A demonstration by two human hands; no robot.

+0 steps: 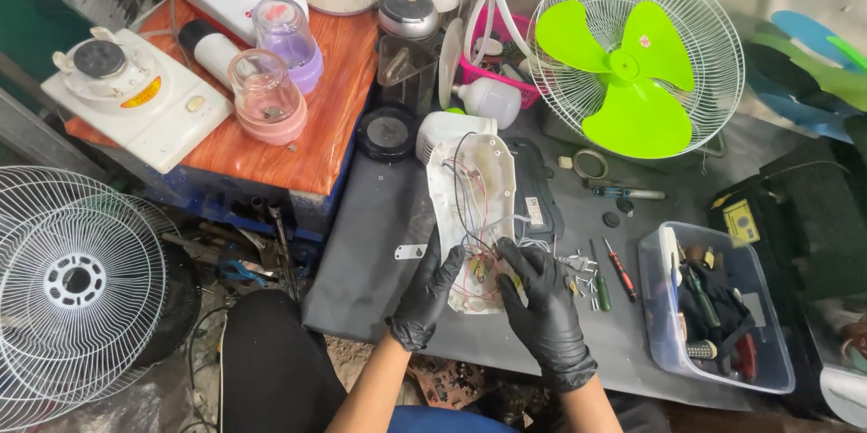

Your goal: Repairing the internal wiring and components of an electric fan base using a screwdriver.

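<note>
The white oblong plastic housing with thin red and dark wires running along its hollow inside [476, 207] lies lengthwise on the grey mat [361, 243] in front of me, open side up, so I can look straight down into it. My left hand in its black glove [429, 293] is closed on the near left edge, thumb over the rim and fingers under, steadying the shell so it does not slide on the mat. My right hand, also gloved in black [540, 299], sits at the near right corner with its fingertips drawn together inside the shell, right at the tangle of wires; whether they pinch a single wire or only press on the bundle I cannot tell. I hold the near end because that is where the wires gather. A red-handled screwdriver [620, 270] and a green-handled one [600, 284] lie just beside my right hand, with a few small metal screws [578, 266] between them and the shell, kept within easy reach. Further right stands a clear plastic bin of tools [713, 307]. Beyond the housing leans a white wire fan guard with lime-green blades [632, 54], out of my way.
</note>
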